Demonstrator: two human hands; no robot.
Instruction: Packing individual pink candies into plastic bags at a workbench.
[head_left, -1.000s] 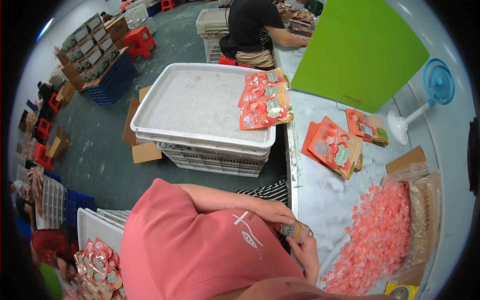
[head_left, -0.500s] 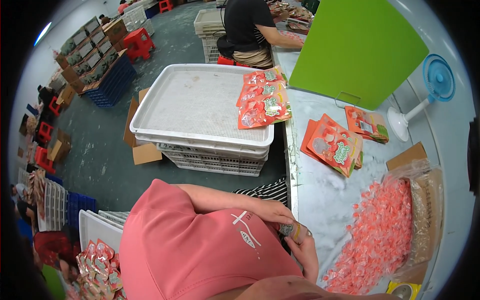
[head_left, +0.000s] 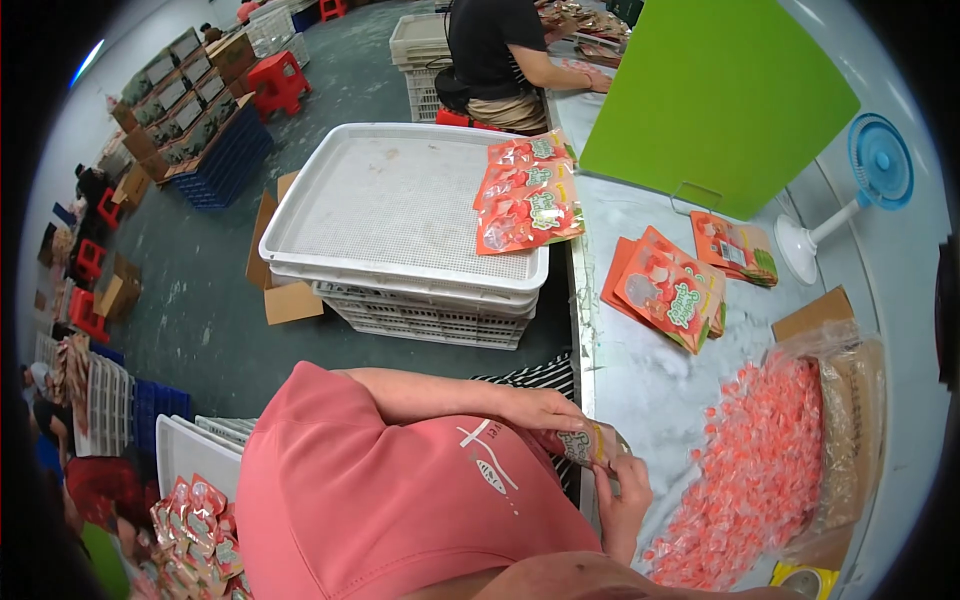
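Observation:
Close to my chest I hold a small pouch with both hands. My left hand grips its left side. My right hand pinches its right end at the edge of the steel table. A large heap of pink wrapped candies lies on the table just right of my hands. My pink shirt hides my lower arms.
Stacked white trays left of the table carry three red-orange pouches. More pouches lie in piles on the table, near a green board, a small fan and a cardboard box. Another person works beyond.

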